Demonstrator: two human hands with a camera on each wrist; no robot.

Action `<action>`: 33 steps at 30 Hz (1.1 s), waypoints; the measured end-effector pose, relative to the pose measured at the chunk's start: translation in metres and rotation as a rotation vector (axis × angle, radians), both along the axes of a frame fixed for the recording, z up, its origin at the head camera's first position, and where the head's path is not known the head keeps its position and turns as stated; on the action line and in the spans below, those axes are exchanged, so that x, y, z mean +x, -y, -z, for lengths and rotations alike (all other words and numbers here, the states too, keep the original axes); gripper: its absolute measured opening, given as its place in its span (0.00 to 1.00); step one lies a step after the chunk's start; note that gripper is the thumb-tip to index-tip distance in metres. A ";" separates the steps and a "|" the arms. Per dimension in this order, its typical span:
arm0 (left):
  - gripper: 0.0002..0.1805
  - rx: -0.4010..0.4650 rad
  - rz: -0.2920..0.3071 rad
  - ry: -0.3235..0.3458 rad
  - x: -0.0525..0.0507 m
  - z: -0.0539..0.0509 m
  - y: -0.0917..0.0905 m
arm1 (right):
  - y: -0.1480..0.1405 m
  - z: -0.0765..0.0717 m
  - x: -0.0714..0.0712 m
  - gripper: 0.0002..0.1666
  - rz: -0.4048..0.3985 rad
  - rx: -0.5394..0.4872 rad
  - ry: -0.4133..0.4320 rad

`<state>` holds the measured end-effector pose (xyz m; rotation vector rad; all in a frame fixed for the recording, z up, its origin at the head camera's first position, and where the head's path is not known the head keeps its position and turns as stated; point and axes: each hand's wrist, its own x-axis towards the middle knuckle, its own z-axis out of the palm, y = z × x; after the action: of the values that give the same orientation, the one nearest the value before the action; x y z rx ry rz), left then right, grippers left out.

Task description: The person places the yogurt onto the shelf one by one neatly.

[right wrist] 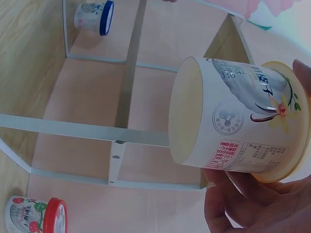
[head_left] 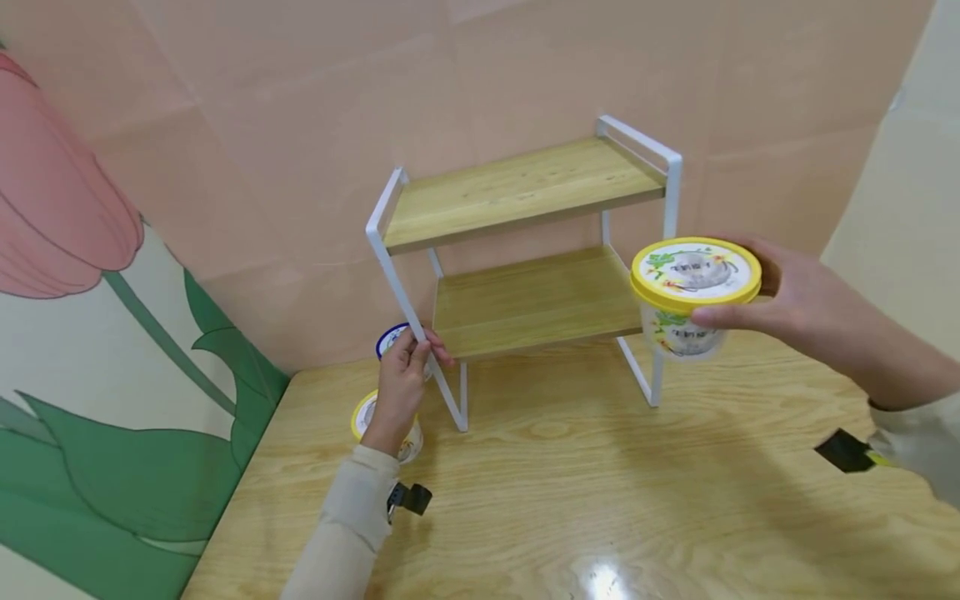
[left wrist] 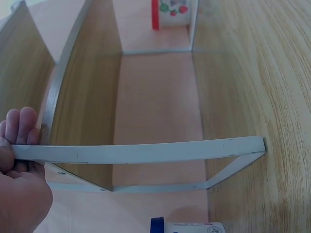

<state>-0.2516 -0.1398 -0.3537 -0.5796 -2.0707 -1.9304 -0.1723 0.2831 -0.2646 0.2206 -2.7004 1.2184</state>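
The right hand (head_left: 791,300) grips a yellow-lidded tub (head_left: 684,332) (it is upright) near the right side of the shelf (head_left: 525,187), whose near left post (head_left: 399,287) the left hand (head_left: 402,377) grasps.

1. We see white glare on the table (head_left: 540,508), bottom centre of the head view.
2. We find soft shadow at its lower right.
3. Our wrist views look dimmer, hazier; the right one whitens at upper right.

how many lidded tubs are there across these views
4: a yellow-lidded tub in the right hand, another yellow-lidded tub and a blue-lidded tub left of the shelf, and a red-lidded tub right of it. Others may be hidden.
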 end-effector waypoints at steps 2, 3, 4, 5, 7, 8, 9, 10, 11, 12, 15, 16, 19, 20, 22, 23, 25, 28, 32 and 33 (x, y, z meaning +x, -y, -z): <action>0.10 -0.003 -0.001 0.002 0.000 0.000 -0.001 | -0.001 -0.002 -0.001 0.48 0.000 -0.001 -0.001; 0.10 -0.005 -0.003 0.004 0.000 0.000 -0.001 | -0.002 -0.004 -0.002 0.48 -0.004 -0.007 -0.003; 0.10 -0.007 -0.005 0.005 0.000 0.000 -0.002 | -0.002 -0.005 -0.003 0.48 -0.006 -0.016 -0.008; 0.10 -0.007 -0.007 0.007 -0.001 0.000 -0.002 | -0.002 -0.007 -0.003 0.48 -0.013 -0.028 -0.011; 0.10 -0.006 -0.009 0.009 -0.001 0.000 -0.003 | -0.002 -0.011 -0.004 0.47 -0.017 -0.040 -0.014; 0.09 -0.002 -0.009 0.011 -0.001 0.000 -0.003 | -0.002 -0.013 -0.005 0.46 -0.018 -0.043 -0.016; 0.09 0.001 -0.008 0.011 -0.002 -0.001 -0.004 | -0.002 -0.015 -0.005 0.46 -0.014 -0.041 -0.018; 0.10 0.003 -0.007 0.012 -0.002 -0.001 -0.004 | -0.001 -0.017 -0.005 0.46 -0.014 -0.042 -0.021; 0.10 0.004 -0.006 0.013 -0.002 -0.001 -0.004 | 0.000 -0.019 -0.005 0.47 -0.012 -0.040 -0.022; 0.10 0.004 -0.006 0.015 -0.002 -0.001 -0.004 | 0.001 -0.021 -0.005 0.47 -0.005 -0.031 -0.023; 0.10 0.000 -0.007 0.019 -0.002 0.000 -0.004 | 0.004 -0.025 -0.005 0.49 0.008 -0.008 -0.033; 0.10 -0.003 -0.010 0.020 -0.002 0.001 -0.003 | 0.005 -0.026 -0.005 0.50 0.002 -0.011 -0.032; 0.10 -0.010 -0.012 0.018 -0.001 0.001 -0.002 | 0.008 -0.029 -0.005 0.51 -0.004 -0.010 -0.032; 0.10 -0.013 -0.011 0.014 -0.001 0.001 -0.002 | 0.009 -0.030 -0.006 0.51 -0.012 -0.018 -0.030; 0.11 -0.016 -0.007 0.009 -0.001 0.000 -0.001 | 0.009 -0.032 -0.006 0.50 -0.027 -0.036 -0.032; 0.11 -0.017 -0.005 0.005 -0.002 0.000 -0.001 | 0.010 -0.033 -0.006 0.50 -0.028 -0.038 -0.038; 0.10 -0.019 -0.008 -0.001 -0.003 -0.001 0.000 | 0.011 -0.034 -0.006 0.49 -0.032 -0.037 -0.034; 0.10 -0.014 -0.015 -0.001 -0.003 -0.002 0.001 | 0.012 -0.037 -0.007 0.49 -0.028 -0.027 -0.036; 0.10 -0.002 -0.021 0.006 -0.002 -0.002 0.003 | 0.014 -0.039 -0.009 0.49 -0.036 -0.032 -0.036; 0.10 0.000 -0.021 0.006 -0.002 -0.002 0.004 | 0.014 -0.039 -0.009 0.49 -0.036 -0.032 -0.035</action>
<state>-0.2537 -0.1434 -0.3521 -0.5498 -2.0721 -1.9231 -0.1814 0.2694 -0.2255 0.2847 -2.6564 1.2548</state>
